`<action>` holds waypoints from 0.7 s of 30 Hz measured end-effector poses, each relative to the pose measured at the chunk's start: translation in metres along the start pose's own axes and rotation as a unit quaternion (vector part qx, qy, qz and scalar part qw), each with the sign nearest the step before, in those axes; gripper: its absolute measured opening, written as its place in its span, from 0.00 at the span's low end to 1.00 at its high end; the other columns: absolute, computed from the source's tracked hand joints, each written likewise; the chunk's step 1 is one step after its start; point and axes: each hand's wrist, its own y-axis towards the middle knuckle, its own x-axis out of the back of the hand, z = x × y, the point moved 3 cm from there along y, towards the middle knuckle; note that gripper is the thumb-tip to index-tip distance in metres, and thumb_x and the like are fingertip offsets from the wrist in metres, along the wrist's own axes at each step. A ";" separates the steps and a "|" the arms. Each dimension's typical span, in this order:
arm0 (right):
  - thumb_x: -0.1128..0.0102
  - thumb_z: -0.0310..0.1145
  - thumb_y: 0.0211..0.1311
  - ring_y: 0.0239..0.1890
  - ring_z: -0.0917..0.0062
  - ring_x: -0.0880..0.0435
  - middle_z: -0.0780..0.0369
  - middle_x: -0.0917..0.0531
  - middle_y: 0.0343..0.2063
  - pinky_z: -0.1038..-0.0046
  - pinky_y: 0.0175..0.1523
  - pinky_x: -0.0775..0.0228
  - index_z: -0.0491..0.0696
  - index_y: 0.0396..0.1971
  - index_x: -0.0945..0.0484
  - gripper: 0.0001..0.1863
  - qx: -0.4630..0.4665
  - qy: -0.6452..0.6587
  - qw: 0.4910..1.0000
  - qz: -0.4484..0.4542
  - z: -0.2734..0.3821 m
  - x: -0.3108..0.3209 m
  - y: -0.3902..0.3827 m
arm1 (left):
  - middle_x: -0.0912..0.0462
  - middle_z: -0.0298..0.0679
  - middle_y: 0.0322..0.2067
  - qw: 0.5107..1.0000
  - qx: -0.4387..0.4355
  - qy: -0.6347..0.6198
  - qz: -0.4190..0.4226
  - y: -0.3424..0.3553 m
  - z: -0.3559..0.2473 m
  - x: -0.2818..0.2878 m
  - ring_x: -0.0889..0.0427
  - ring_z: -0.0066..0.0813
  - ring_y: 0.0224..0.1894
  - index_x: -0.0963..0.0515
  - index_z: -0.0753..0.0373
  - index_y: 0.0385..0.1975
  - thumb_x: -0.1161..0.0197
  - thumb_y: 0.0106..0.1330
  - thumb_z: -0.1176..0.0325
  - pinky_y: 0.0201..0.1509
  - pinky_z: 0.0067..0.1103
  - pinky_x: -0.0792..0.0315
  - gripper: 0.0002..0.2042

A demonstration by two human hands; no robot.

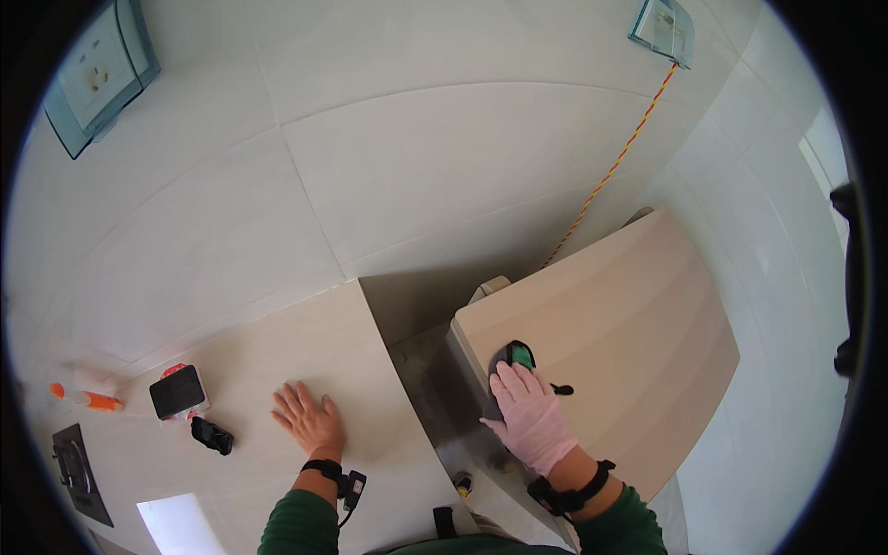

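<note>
My right hand (534, 418), in a thin pink glove, presses down on a grey pad with black edging and a green patch (522, 355). Most of the pad is hidden under the palm and fingers; a small black tab (562, 389) sticks out beside the glove. Beneath it is the smooth beige top of a box-shaped appliance (620, 342), near its left edge. My left hand (310, 421) is bare and rests flat on the pale countertop (370, 462), fingers spread, holding nothing. Both wrists carry black straps with small devices.
On the counter to the left are an orange-capped bottle (88, 398), a black-topped box (178, 392), a small black case (212, 436) and a dark panel with a handle (80, 474). A gap separates counter and appliance. A red-yellow cord (612, 169) runs behind the appliance from a covered wall socket (663, 30).
</note>
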 end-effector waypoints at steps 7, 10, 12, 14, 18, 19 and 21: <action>0.36 0.49 0.56 0.62 0.62 0.31 0.55 0.28 0.59 0.61 0.66 0.41 0.43 0.56 0.29 0.33 -0.010 -0.007 0.999 -0.044 -0.008 -0.014 0.059 | 0.48 0.46 0.72 1.000 -0.002 -0.009 -0.004 -0.002 -0.004 0.003 0.60 0.45 0.76 0.40 0.63 0.68 0.50 0.68 0.54 0.77 0.43 0.70 0.30; 0.38 0.50 0.58 0.64 0.64 0.33 0.57 0.29 0.60 0.62 0.68 0.43 0.44 0.57 0.30 0.33 -0.021 -0.016 0.999 -0.041 -0.011 -0.023 0.080 | 0.48 0.46 0.72 1.000 -0.003 -0.002 -0.002 -0.002 -0.003 0.003 0.60 0.45 0.76 0.40 0.62 0.68 0.50 0.69 0.55 0.77 0.43 0.70 0.30; 0.37 0.51 0.58 0.66 0.66 0.35 0.59 0.31 0.62 0.62 0.69 0.46 0.44 0.58 0.30 0.34 -0.010 -0.010 0.998 -0.053 -0.009 -0.021 0.070 | 0.48 0.46 0.72 1.000 -0.005 -0.002 0.001 -0.001 -0.003 0.002 0.60 0.45 0.76 0.41 0.62 0.68 0.51 0.69 0.55 0.77 0.43 0.69 0.30; 0.35 0.49 0.55 0.64 0.65 0.32 0.57 0.30 0.61 0.60 0.67 0.43 0.43 0.57 0.29 0.34 -0.007 0.007 1.000 -0.026 -0.007 -0.017 0.045 | 0.48 0.46 0.72 1.000 -0.003 -0.002 0.003 -0.001 -0.001 0.002 0.60 0.45 0.76 0.41 0.62 0.68 0.50 0.69 0.55 0.77 0.43 0.69 0.30; 0.33 0.46 0.53 0.62 0.64 0.30 0.56 0.28 0.59 0.58 0.65 0.39 0.43 0.55 0.29 0.33 -0.001 0.008 1.000 -0.003 0.000 -0.007 0.012 | 0.49 0.44 0.72 1.000 0.006 0.009 0.016 -0.001 -0.001 0.002 0.60 0.43 0.76 0.42 0.61 0.69 0.51 0.69 0.55 0.77 0.41 0.69 0.30; 0.33 0.46 0.53 0.61 0.64 0.30 0.56 0.28 0.59 0.58 0.64 0.39 0.43 0.55 0.28 0.33 -0.001 0.001 1.000 -0.007 0.000 -0.007 0.015 | 0.49 0.43 0.72 1.000 0.005 0.014 0.011 0.000 -0.002 0.002 0.60 0.42 0.76 0.42 0.61 0.69 0.52 0.69 0.54 0.77 0.41 0.69 0.30; 0.34 0.46 0.54 0.62 0.64 0.30 0.56 0.28 0.59 0.58 0.65 0.40 0.43 0.56 0.29 0.33 -0.005 0.014 1.000 -0.027 -0.001 -0.010 0.034 | 0.48 0.45 0.72 1.000 0.002 0.000 0.009 -0.001 -0.004 0.003 0.60 0.44 0.76 0.41 0.62 0.68 0.51 0.69 0.55 0.77 0.42 0.70 0.30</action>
